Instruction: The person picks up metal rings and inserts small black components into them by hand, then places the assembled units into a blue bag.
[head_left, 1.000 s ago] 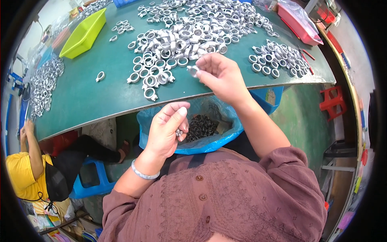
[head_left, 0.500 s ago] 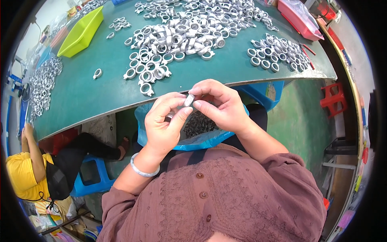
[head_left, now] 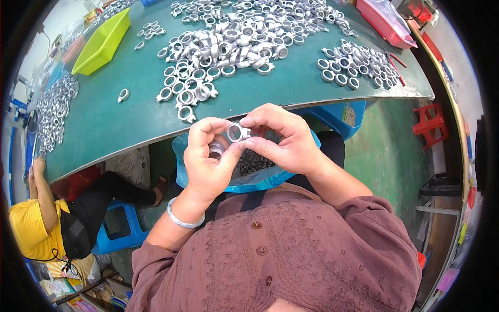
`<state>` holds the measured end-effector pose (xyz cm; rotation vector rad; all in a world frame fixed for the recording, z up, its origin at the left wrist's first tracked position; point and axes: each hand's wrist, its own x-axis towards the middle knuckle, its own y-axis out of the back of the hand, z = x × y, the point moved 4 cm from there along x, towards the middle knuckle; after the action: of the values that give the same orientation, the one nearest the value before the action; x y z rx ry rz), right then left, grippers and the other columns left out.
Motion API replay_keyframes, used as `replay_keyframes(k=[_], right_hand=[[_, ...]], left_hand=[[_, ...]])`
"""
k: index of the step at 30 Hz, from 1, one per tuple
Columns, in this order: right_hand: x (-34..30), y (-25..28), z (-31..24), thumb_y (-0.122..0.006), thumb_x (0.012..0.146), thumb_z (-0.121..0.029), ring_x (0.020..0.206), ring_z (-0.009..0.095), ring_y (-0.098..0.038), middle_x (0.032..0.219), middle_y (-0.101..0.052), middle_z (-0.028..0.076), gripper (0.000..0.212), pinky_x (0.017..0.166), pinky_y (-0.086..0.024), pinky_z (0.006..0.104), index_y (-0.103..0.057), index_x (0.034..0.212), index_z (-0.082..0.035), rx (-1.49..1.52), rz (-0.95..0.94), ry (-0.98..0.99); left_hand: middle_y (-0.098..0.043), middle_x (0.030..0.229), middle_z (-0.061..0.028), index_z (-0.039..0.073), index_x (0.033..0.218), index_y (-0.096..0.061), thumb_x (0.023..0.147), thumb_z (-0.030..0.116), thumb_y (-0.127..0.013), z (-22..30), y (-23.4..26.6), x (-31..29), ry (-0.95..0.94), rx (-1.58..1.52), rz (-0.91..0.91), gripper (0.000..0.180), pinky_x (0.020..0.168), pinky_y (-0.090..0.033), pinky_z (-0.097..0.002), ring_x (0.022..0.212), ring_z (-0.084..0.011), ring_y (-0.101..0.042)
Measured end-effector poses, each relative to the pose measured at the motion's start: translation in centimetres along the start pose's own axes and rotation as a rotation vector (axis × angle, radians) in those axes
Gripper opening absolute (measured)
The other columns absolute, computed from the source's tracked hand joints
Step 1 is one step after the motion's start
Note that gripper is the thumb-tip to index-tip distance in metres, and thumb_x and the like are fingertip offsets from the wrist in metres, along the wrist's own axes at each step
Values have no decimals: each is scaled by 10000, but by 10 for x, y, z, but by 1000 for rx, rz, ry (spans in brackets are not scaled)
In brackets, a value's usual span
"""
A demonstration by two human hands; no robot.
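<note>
A silver metal ring with a small lug point(head_left: 237, 132) is held upright between the fingertips of both hands, its opening facing me. My left hand point(head_left: 208, 153), with a pale bangle point(head_left: 183, 217) on the wrist, pinches its left side. Inside the curl of that same hand sit further metal rings point(head_left: 215, 149), partly hidden by the fingers. My right hand point(head_left: 283, 136) grips the lug side between thumb and forefinger. Below both hands, a blue plastic bag point(head_left: 240, 185) in my lap contains many small dark grey metal parts point(head_left: 254, 162).
A large heap of silver rings point(head_left: 228, 49) covers the green table point(head_left: 138, 112), with a smaller pile point(head_left: 353, 65) at right. A yellow-green tray point(head_left: 101, 44) and pink tray point(head_left: 384, 23) stand farther back. A co-worker in yellow point(head_left: 34, 226) sits at left; blue stool point(head_left: 120, 226).
The ring between my fingertips has been turned from edge-on to showing its round opening. More of the rings within my left hand now show.
</note>
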<state>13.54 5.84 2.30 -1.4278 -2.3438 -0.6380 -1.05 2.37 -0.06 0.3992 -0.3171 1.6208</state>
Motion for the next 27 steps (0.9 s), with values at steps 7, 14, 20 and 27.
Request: replay_keyframes(k=[7, 14, 20, 27], right_hand=[[-4, -3, 11, -593, 812, -10, 787, 80, -568, 872, -611, 38, 170, 701, -471, 216, -590, 980, 18, 291, -8, -300], [-5, -4, 15, -586, 819, -11, 804, 70, -568, 874, -621, 28, 144, 724, -470, 212, -600, 959, 14, 478, 32, -348], [-8, -2, 14, -603, 789, 20, 813, 92, -575, 868, -615, 32, 128, 730, -469, 214, -615, 914, -4, 362, 54, -226], [-5, 1, 9, -593, 768, 63, 826, 114, -576, 896, -598, 47, 168, 745, -466, 230, -610, 918, -10, 158, -15, -11]], left_hand=[[-569, 800, -27, 2, 1117, -465, 693, -6, -704, 6, 0, 1, -110, 159, 29, 488, 501, -358, -144, 602, -31, -472], [-557, 835, -24, -15, 1133, -475, 698, -1, -713, 8, 1, -1, 3, 182, -35, 496, 585, -380, -148, 670, -37, -472], [-580, 835, -36, -20, 1139, -472, 741, 47, -687, 0, 2, -3, 216, -80, -55, 457, 641, -396, -167, 718, -54, -500], [-560, 923, -59, -10, 1174, -442, 738, 5, -665, 3, 1, -3, 119, -41, -73, 490, 664, -412, -176, 783, -76, -526]])
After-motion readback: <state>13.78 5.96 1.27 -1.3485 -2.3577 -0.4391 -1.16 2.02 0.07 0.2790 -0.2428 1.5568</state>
